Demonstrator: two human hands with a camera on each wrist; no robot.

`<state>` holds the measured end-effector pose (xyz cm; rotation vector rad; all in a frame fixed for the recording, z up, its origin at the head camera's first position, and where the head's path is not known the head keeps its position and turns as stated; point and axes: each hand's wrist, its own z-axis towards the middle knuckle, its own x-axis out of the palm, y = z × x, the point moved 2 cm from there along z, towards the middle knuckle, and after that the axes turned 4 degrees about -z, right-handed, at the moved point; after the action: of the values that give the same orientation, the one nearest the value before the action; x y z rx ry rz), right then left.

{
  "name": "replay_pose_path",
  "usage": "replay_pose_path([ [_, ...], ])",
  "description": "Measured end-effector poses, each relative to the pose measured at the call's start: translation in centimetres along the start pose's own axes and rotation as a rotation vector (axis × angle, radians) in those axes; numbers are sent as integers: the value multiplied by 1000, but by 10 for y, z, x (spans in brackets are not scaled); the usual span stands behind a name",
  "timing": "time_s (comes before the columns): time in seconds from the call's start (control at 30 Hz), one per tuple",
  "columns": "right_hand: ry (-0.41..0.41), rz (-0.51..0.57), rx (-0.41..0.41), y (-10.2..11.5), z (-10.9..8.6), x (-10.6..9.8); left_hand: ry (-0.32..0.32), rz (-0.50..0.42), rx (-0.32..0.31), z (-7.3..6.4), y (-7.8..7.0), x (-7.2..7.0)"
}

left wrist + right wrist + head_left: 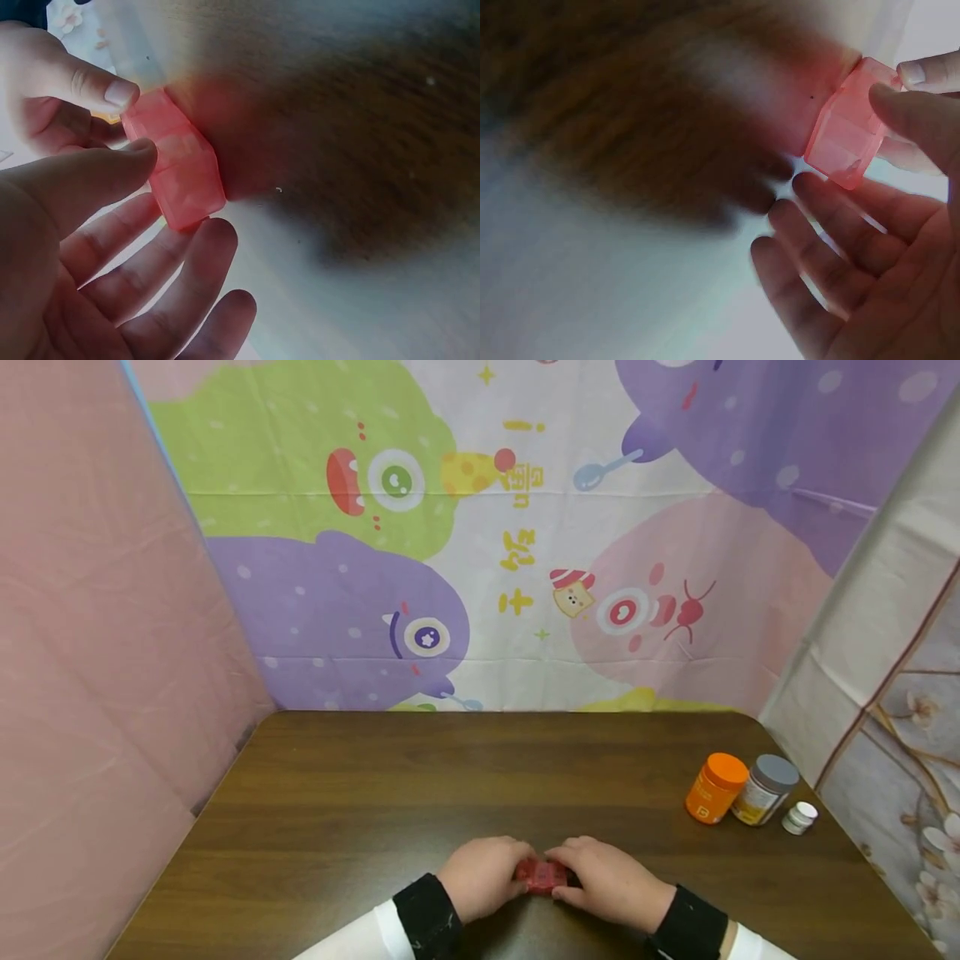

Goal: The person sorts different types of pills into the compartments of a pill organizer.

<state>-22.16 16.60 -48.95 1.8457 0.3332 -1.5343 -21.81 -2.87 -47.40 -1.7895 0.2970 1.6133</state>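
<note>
My left hand (483, 875) and right hand (611, 883) pinch a translucent red box (543, 877) at the table's (390, 777) near middle; it looks unopened so far, with three capped containers (759, 797) untouched at right.

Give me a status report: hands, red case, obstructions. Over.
Left hand, right hand: both gripping. Red case: translucent, held between them. Orange jar, grey-lidded jar, white-capped bottle: off to the right, clear of the work. No obstruction seen.

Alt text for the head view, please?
A person's left grip and right grip hold a small red box at a brown table. An orange jar, a gray-lidded jar and a white-capped bottle stand at right; a cartoon-print cloth hangs behind.
</note>
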Motion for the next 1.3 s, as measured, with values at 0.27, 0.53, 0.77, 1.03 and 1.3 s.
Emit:
replay_pose_path([
  [0.27,-7,-22,8,-2,-2,0,34,4,-35,5,-2,5],
  [0.53,-20,-10,-22,-3,-4,1,30,94,11,11,-11,5],
  [0.77,-28,-19,-27,-4,-4,2,-4,223,68,15,-16,8],
  [1.03,-39,-11,-31,-4,-4,0,-17,251,90,16,-19,7],
  [1.3,-44,-3,-31,-4,-4,0,-50,255,94,15,-23,4],
])
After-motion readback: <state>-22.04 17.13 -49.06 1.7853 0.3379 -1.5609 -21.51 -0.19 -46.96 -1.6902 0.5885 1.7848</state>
